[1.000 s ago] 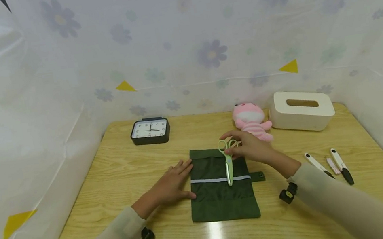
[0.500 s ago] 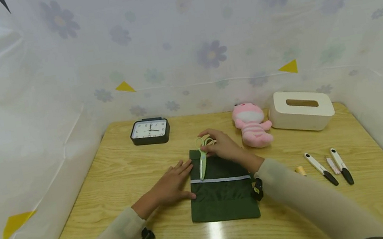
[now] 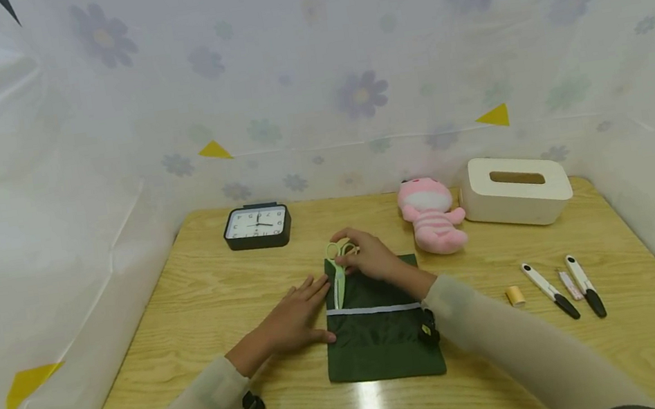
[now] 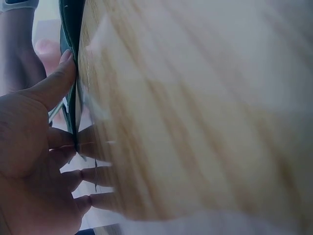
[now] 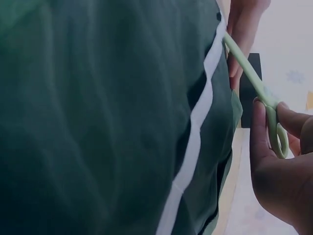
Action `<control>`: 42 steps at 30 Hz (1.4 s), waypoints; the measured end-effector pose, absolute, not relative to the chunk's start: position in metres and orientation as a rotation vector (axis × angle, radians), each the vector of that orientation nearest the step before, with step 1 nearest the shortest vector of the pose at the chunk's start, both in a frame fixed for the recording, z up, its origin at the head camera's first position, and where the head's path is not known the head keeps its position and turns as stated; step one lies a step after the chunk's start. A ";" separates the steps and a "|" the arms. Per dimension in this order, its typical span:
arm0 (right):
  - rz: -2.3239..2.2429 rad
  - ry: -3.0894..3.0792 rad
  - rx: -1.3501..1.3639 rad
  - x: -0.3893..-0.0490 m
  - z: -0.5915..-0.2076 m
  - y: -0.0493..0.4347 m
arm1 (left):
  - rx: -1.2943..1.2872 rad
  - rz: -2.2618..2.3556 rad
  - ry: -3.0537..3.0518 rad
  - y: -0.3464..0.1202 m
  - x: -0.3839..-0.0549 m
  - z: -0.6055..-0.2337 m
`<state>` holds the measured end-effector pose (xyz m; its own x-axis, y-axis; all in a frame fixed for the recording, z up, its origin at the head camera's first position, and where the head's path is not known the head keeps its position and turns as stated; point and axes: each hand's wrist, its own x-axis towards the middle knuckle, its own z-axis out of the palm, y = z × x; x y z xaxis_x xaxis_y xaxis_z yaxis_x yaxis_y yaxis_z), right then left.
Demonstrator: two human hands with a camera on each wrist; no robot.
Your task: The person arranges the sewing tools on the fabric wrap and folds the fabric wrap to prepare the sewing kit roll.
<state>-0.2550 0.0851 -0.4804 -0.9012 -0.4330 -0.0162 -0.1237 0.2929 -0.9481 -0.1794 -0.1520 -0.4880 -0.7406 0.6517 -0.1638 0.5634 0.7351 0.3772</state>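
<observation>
A dark green cloth pouch [image 3: 387, 360] lies flat on the wooden table, with a white band [image 3: 374, 310] across its middle. My right hand [image 3: 370, 256] pinches light green scissors [image 3: 339, 285] by the handles between thumb and fingers, over the pouch's far left part. The scissors point toward me, blade tip right at the white band; in the right wrist view the tip of the scissors [image 5: 249, 71] meets the band's upper edge. My left hand [image 3: 294, 317] rests at the pouch's left edge, fingers extended, thumb touching the cloth. My right forearm hides part of the pouch's right side.
A black-framed clock [image 3: 258, 227] sits at the back left. Behind the pouch are a pink plush toy [image 3: 433, 217] and a white tissue box [image 3: 545, 209]. Rightward lie a yellow thread spool [image 3: 515, 296], two white-and-black-handled tools [image 3: 585, 283] and a small pink item [image 3: 570, 285].
My right hand has carried the scissors leftward across the pouch, bringing the blade tip to the band at the left. The spool has come into view beside the forearm. The left hand stays put.
</observation>
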 end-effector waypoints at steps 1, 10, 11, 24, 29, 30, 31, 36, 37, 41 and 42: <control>-1.629 2.298 -0.510 -0.254 -0.481 0.085 | 0.952 0.446 2.650 -0.152 -0.179 -0.487; -1.541 2.339 -0.527 -0.244 -0.487 0.089 | 0.952 0.450 2.658 -0.152 -0.179 -0.489; -1.504 2.369 -0.537 -0.243 -0.488 0.090 | 0.953 0.448 2.661 -0.152 -0.179 -0.490; -1.215 2.478 -0.647 -0.233 -0.487 0.090 | 0.971 0.469 2.661 -0.153 -0.179 -0.488; -1.190 2.477 -0.659 -0.232 -0.487 0.090 | 0.968 0.488 2.654 -0.154 -0.179 -0.489; -1.187 2.474 -0.662 -0.232 -0.488 0.090 | 0.967 0.491 2.652 -0.154 -0.179 -0.489; -1.181 2.470 -0.664 -0.231 -0.488 0.090 | 0.966 0.497 2.650 -0.154 -0.179 -0.490; -1.170 2.454 -0.680 -0.231 -0.489 0.091 | 0.961 0.503 2.646 -0.153 -0.179 -0.489; -1.165 2.452 -0.685 -0.231 -0.489 0.091 | 0.959 0.502 2.646 -0.154 -0.179 -0.489; -1.145 2.434 -0.722 -0.233 -0.491 0.092 | 0.952 0.488 2.639 -0.154 -0.179 -0.490; -1.139 2.427 -0.729 -0.233 -0.491 0.092 | 0.951 0.487 2.637 -0.154 -0.179 -0.490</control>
